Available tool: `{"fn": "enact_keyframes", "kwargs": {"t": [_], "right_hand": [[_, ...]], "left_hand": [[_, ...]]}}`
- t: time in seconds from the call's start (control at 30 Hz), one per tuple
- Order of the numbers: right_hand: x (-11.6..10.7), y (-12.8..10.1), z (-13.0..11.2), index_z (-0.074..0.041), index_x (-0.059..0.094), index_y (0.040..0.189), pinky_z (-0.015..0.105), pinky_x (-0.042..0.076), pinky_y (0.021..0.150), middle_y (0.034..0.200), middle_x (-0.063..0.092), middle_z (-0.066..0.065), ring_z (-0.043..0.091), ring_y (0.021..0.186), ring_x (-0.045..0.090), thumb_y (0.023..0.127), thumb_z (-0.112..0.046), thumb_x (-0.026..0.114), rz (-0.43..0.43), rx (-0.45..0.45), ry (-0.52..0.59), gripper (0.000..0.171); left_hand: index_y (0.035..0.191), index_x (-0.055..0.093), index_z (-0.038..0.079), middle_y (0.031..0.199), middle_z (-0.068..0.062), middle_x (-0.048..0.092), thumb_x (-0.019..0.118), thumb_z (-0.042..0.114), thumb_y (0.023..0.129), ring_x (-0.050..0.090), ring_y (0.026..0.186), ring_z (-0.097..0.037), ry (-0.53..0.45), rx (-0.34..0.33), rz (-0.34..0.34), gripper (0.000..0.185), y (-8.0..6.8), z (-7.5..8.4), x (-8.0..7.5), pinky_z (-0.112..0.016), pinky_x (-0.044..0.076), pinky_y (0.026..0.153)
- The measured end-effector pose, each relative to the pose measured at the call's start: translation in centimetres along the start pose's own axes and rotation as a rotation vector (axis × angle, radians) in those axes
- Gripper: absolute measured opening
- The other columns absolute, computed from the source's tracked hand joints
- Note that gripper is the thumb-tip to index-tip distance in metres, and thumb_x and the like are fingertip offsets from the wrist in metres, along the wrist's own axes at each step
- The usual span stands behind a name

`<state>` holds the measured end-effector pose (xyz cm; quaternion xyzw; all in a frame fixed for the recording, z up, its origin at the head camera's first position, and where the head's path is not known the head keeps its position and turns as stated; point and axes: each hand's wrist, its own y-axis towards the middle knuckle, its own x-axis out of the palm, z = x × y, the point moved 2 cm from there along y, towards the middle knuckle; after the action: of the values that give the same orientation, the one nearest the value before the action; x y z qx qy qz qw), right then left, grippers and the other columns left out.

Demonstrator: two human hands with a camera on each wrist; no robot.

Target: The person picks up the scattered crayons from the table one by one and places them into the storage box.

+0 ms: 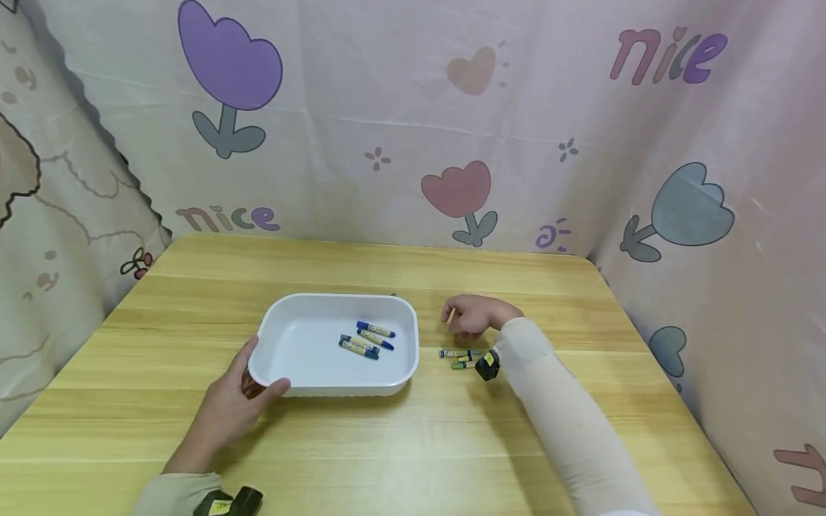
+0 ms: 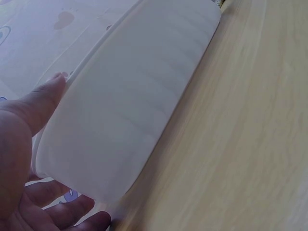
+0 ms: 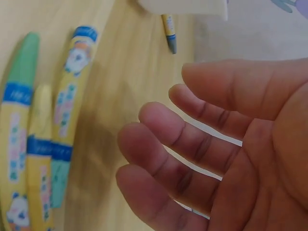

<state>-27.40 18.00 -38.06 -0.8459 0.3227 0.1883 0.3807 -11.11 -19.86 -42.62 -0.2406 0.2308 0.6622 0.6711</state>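
A white plastic tray (image 1: pixel 290 358) stands on the table with several blue-toned crayons (image 1: pixel 366 340) lying in its right part. My left hand (image 1: pixel 235 405) grips its front left corner, thumb over the rim and fingers around the outside; the left wrist view shows the tray's side wall (image 2: pixel 115 101). To the right of the tray, my right hand (image 1: pixel 477 315) hovers with loosely bent fingers and an empty palm. Close by lie a green crayon (image 3: pixel 17 120), a yellow crayon (image 3: pixel 41 149) and a teal crayon (image 3: pixel 72 96), partly hidden by the wrist camera in the head view.
One dark-tipped crayon (image 3: pixel 169 33) lies beyond the tray's far edge, mostly hidden by it in the head view. The wooden table (image 1: pixel 413 459) ends at a printed curtain (image 1: pixel 361 186) at the back, with more curtain along both sides.
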Motion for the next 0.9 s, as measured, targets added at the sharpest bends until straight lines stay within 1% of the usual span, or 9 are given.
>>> {"fn": "enact_keyframes", "kwargs": {"t": [0.1,0.2,0.3,0.43,0.57,0.73,0.9], "right_hand": [[0.1,-0.2,0.4,0.003,0.053,0.116,0.028,0.040,0.054,0.072,0.052,0.007,0.015,0.056,0.043,0.092,-0.002,0.055,-0.001,-0.005,-0.022,0.024],[0.1,-0.2,1.0,0.001,0.056,0.112,0.024,0.039,0.052,0.075,0.052,0.004,0.012,0.056,0.043,0.088,0.002,0.058,0.020,0.004,-0.052,0.024],[0.3,0.0,1.4,-0.001,0.057,0.110,0.022,0.039,0.051,0.080,0.054,0.005,0.012,0.058,0.045,0.084,0.007,0.062,0.022,0.024,-0.041,0.028],[0.6,0.3,1.8,-0.002,0.058,0.107,0.021,0.042,0.054,0.086,0.058,0.008,0.014,0.066,0.049,0.078,0.011,0.070,0.015,0.036,-0.031,0.034],[1.0,0.7,2.1,-0.003,0.060,0.103,0.023,0.044,0.057,0.084,0.057,0.008,0.016,0.070,0.050,0.074,0.011,0.075,0.021,0.027,-0.057,0.036],[1.5,1.0,2.1,-0.005,0.061,0.099,0.023,0.043,0.057,0.083,0.056,0.006,0.016,0.070,0.048,0.074,0.009,0.077,0.019,0.017,-0.083,0.033],[1.3,0.8,1.6,-0.005,0.061,0.099,0.023,0.043,0.058,0.084,0.056,0.005,0.016,0.072,0.049,0.075,0.007,0.077,0.014,0.017,-0.115,0.031]], "left_hand": [[0.155,0.001,0.003,0.140,-0.037,0.038,0.066,0.042,0.092,0.049,0.122,-0.048,-0.002,-0.004,-0.003,0.098,0.0,0.0,0.0,-0.054,0.045,0.095],[0.155,0.001,0.003,0.141,-0.037,0.038,0.065,0.042,0.092,0.048,0.122,-0.048,0.000,-0.011,-0.007,0.098,0.0,0.0,0.0,-0.054,0.044,0.096],[0.155,0.001,0.003,0.141,-0.036,0.038,0.065,0.043,0.092,0.048,0.123,-0.048,0.001,-0.014,-0.009,0.098,0.0,-0.1,0.0,-0.055,0.043,0.097],[0.155,0.002,0.003,0.141,-0.036,0.039,0.066,0.042,0.092,0.049,0.122,-0.047,-0.007,-0.003,-0.007,0.098,0.1,0.0,0.0,-0.054,0.044,0.096],[0.155,0.002,0.003,0.141,-0.036,0.039,0.066,0.041,0.092,0.050,0.122,-0.047,-0.006,0.002,-0.006,0.098,0.1,-0.2,0.1,-0.053,0.045,0.095],[0.156,0.002,0.005,0.139,-0.036,0.041,0.066,0.042,0.092,0.050,0.121,-0.047,0.006,-0.008,-0.002,0.097,-0.2,-0.4,0.1,-0.055,0.044,0.096],[0.156,0.002,0.005,0.141,-0.035,0.039,0.064,0.044,0.092,0.049,0.122,-0.047,0.004,0.002,0.005,0.097,0.0,-0.3,0.0,-0.054,0.043,0.096]]}}
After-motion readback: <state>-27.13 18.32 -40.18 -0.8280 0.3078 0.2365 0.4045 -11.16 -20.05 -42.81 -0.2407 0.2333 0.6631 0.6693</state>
